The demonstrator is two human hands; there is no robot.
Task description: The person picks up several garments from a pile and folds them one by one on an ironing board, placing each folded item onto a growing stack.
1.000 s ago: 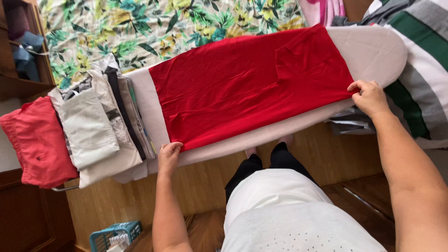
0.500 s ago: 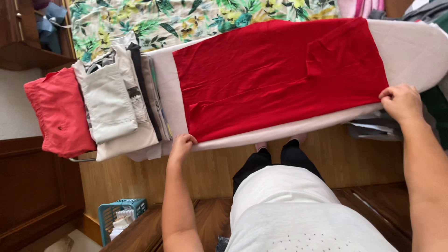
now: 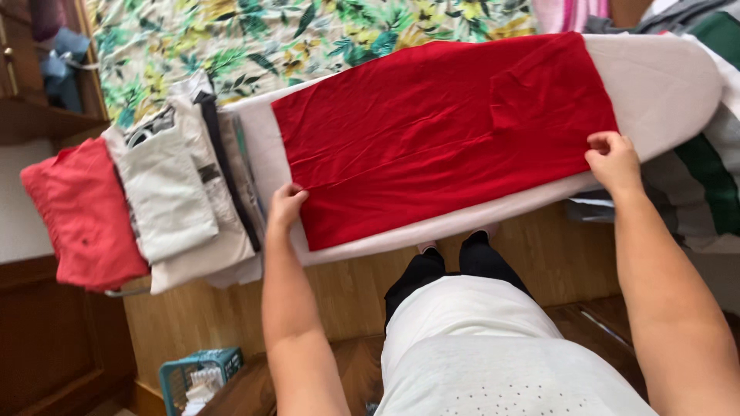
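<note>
Both hands are on the red cloth [image 3: 439, 131], one at each end of it. The left hand [image 3: 287, 205] lies at the cloth's left edge with the fingers curled down over the hem; it looks like a light pinch of the fabric, though the fingertips themselves are hidden under the knuckles. The right hand [image 3: 613, 160] is at the right-hand near corner, fingers bunched and closed on the cloth's edge.

The red cloth is spread flat along the ironing board [image 3: 663, 85], covering most of its length, with a smaller folded flap showing toward the right end. The board's pale rounded nose sticks out bare beyond the cloth on the right, and a strip of pale cover shows along the near edge.

At the board's left end sits a stack of folded clothes [image 3: 173, 192] in off-white and grey, and just beyond it, at the far left, a folded coral-red garment [image 3: 81, 216]. Down on the floor by the near left, a small teal plastic basket [image 3: 199, 375] holds something white; what exactly, I cannot tell.

Behind the board a leafy floral sheet [image 3: 308, 38] covers the far side. A striped green, white and grey fabric [image 3: 713, 162] lies at the right. The floor is wood [image 3: 331, 285], with dark wooden furniture [image 3: 46, 347] on the left.
</note>
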